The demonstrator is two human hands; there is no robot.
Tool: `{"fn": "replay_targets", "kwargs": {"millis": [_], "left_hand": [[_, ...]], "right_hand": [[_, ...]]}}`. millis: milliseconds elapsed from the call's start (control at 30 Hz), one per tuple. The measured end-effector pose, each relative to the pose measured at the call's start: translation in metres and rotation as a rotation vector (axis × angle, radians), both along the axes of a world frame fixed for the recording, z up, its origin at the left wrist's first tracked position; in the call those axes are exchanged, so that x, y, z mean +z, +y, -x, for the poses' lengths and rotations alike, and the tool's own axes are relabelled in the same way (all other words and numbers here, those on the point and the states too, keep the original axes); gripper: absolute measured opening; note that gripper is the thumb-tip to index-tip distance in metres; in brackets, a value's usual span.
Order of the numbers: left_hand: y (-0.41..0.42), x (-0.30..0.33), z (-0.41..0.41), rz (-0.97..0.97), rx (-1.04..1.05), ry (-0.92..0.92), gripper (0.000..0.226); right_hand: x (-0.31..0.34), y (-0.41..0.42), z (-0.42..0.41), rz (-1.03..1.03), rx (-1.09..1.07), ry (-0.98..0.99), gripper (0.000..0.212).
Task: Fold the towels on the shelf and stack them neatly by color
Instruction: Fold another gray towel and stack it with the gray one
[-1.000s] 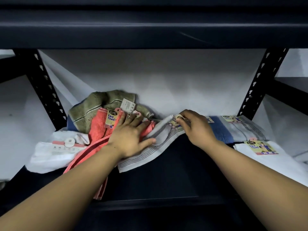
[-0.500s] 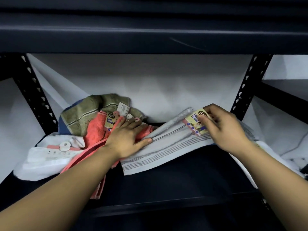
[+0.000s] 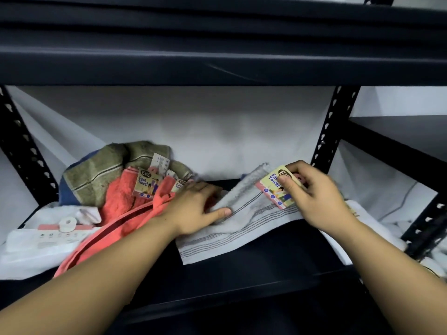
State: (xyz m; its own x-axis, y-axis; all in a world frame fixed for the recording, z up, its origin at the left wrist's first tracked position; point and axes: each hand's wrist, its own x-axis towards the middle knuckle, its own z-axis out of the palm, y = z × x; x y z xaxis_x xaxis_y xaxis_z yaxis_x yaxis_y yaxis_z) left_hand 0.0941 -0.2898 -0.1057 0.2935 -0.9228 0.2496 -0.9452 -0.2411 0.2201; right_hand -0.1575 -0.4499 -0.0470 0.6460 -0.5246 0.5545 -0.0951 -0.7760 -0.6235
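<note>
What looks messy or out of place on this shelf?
The coral towel and olive towel lie crumpled in a heap at the left, colors mixed, and the coral one droops over the shelf edge. The white striped towel lies rumpled, unfolded.

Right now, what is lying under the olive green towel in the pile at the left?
Under the olive green towel a blue towel shows at its left edge, and the coral towel lies against its front. How far the blue one reaches underneath is covered.
</note>
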Motion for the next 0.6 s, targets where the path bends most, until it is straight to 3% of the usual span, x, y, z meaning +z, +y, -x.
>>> {"fn": "replay_targets", "kwargs": {"millis": [200, 367, 467, 600], "left_hand": [[-0.024, 0.036, 0.059, 0.244, -0.232, 0.271, 0.027], [-0.050, 0.065, 0.096, 0.417, -0.314, 0.557, 0.036], [-0.062, 0.083, 0.115, 0.447, -0.425, 0.835, 0.024], [-0.071, 0.101, 0.134, 0.449, -0.475, 1.060, 0.012]], "right_hand": [[0.020, -0.003, 0.014, -0.051, -0.054, -0.041, 0.006], [0.040, -0.009, 0.038, -0.191, 0.015, -0.132, 0.002], [0.043, -0.009, 0.050, -0.236, 0.043, -0.147, 0.008], [0.046, -0.022, 0.072, -0.340, 0.075, -0.099, 0.024]]}}
